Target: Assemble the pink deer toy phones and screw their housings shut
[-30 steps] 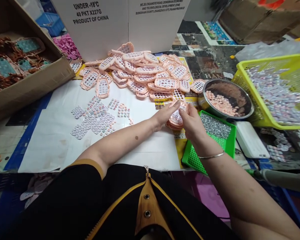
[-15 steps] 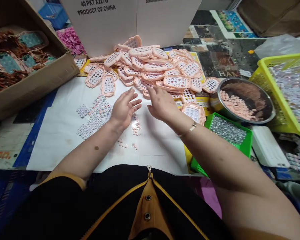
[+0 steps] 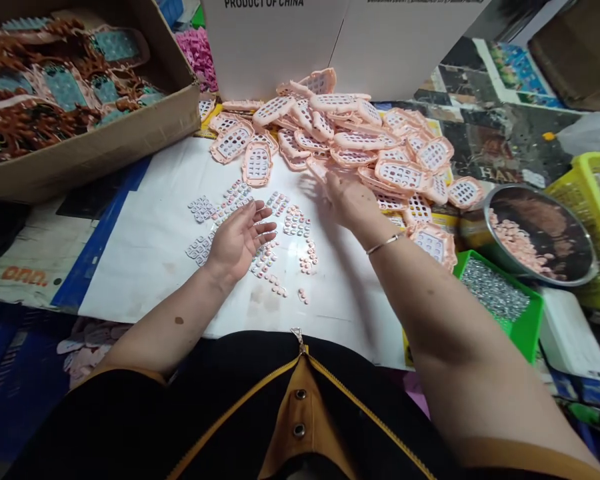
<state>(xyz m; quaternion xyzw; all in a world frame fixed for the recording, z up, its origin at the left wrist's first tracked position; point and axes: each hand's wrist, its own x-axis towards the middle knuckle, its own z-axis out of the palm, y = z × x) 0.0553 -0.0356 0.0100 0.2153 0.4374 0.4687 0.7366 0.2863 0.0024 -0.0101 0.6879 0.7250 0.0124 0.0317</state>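
- Reaching with the right hand toward the pile of pink keypad frames; picking one loose frame off the near edge is looking wiser than dragging several at once.
- Fingers are spreading wide and flat over the pile's edge, gripping nothing.
- The left hand is hovering open, palm up, over the small button pads lying on the white sheet, holding nothing.

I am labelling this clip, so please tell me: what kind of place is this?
Probably a small assembly workshop. A heap of pink plastic keypad frames covers the table, loose button pads lie by the left hand, and a green tray holds small metal parts.
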